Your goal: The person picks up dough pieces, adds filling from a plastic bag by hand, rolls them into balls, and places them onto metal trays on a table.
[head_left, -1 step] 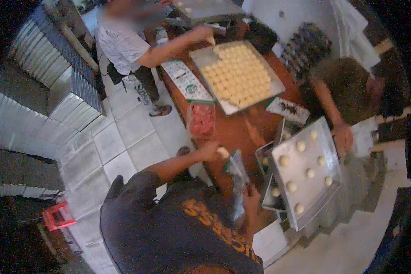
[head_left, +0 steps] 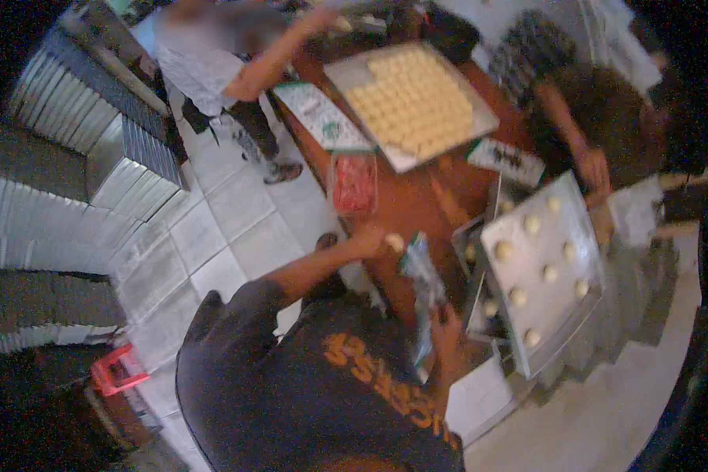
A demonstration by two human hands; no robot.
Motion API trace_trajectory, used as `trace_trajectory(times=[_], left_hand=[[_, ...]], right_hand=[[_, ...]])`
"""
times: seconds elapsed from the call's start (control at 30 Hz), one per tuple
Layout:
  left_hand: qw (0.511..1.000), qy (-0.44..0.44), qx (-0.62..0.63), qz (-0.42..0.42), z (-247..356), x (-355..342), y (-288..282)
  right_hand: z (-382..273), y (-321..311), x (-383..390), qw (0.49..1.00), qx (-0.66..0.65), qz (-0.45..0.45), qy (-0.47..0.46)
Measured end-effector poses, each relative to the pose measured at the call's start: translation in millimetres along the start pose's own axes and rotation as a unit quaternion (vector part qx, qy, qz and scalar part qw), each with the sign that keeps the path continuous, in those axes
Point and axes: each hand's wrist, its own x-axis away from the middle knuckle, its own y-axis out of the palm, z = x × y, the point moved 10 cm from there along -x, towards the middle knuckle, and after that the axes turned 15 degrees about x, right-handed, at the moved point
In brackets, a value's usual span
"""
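My left hand (head_left: 372, 238), its fingers closed, pinches a pale dough piece (head_left: 394, 242) over the near edge of the brown table. Right of it lies a clear and bluish plastic bag (head_left: 426, 283). My right hand (head_left: 447, 326) is at the lower part of this bag with curled fingers; something dark shows at the fingertips, too blurred to name. Beside it on the right, a metal tray (head_left: 558, 315) with several spaced dough balls rests tilted on other trays. A clear tub (head_left: 374, 169) of red pieces stands beyond my left hand.
A big metal tray (head_left: 346, 75) full of dough balls lies farther back, between two printed packs (head_left: 311, 110). Co-workers stand at the far left and right; one co-worker's hand (head_left: 594, 169) is by the tilted tray. Stacked trays (head_left: 55, 197) and a red stool (head_left: 119, 370) are at left.
The view has shifted slightly, moving the near things right and up. The far-left co-worker's hand has lifted away from the big tray. My left hand still holds the dough piece.
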Motion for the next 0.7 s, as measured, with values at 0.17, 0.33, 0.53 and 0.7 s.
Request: trace_trajectory(times=[0.17, 0.33, 0.53, 0.7], left_hand=[[0.974, 0.125, -0.116, 0.151, 20.5, 19.0, 16.2], [0.996, 0.034, -0.058, 0.058, 5.4, 36.0, 53.3], [0.994, 0.040, -0.087, -0.045, 22.1, 32.7, 61.3], [0.997, 0.030, -0.069, -0.026, -32.0, 2.1, 71.6]], right_hand=[[13.5, 7.8, 19.2, 0.998, -0.027, -0.033, 0.037], [-4.1, -1.6, -10.0, 0.984, 0.140, 0.047, -0.101], [-16.2, 60.6, -65.7, 0.943, 0.310, -0.062, -0.107], [-29.2, 78.1, -103.5, 0.957, 0.244, -0.137, -0.079]])
